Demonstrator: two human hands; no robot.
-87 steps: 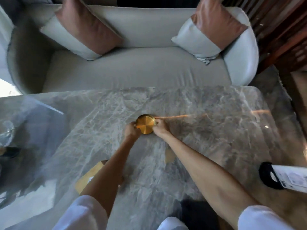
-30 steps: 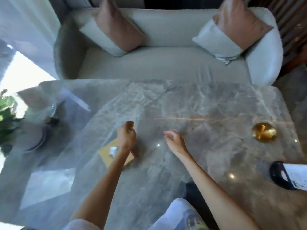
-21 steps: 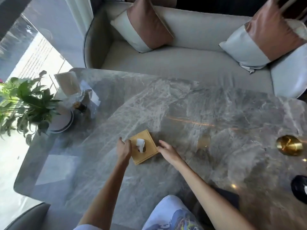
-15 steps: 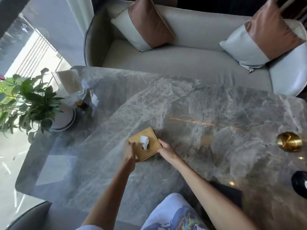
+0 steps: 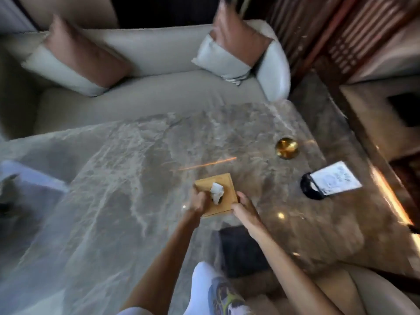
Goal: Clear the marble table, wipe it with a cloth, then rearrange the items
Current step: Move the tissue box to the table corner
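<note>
A square wooden tissue box with a white tissue poking out of its top sits above the middle of the grey marble table. My left hand grips its left side and my right hand grips its right side. A round gold dish rests on the table to the far right. Nearer, on the right, stands a black base holding a white printed card. The view is blurred.
A beige sofa with two brown-and-white cushions runs along the far side of the table. A dark wooden slatted screen stands at the back right. A seat edge shows at the bottom right.
Both hands left the gold dish, reached to the tissue box at the left, and took hold of it. The box has travelled right toward the gold dish and the card stand.
</note>
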